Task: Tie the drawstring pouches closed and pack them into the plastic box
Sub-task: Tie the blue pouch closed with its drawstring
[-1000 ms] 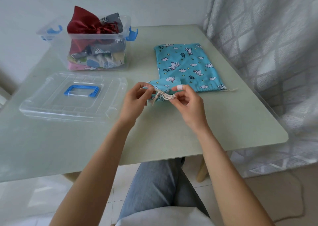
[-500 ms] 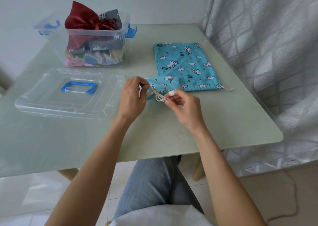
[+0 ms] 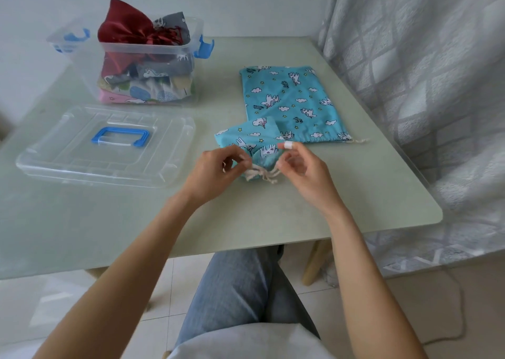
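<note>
— Currently listed? Small blue pouch (image 3: 247,137), mid-table, soft, light (probably limp).
— Grip? Left hand (image 3: 218,167) and right hand (image 3: 300,164) each pinch its cord (image 3: 262,173); hold there.

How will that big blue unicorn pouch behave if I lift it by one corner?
The big blue pouch lies flat and thin on the table, so it is probably floppy and light and would likely drape. Its soft cloth seems unlikely to slip, roll or break.
</note>
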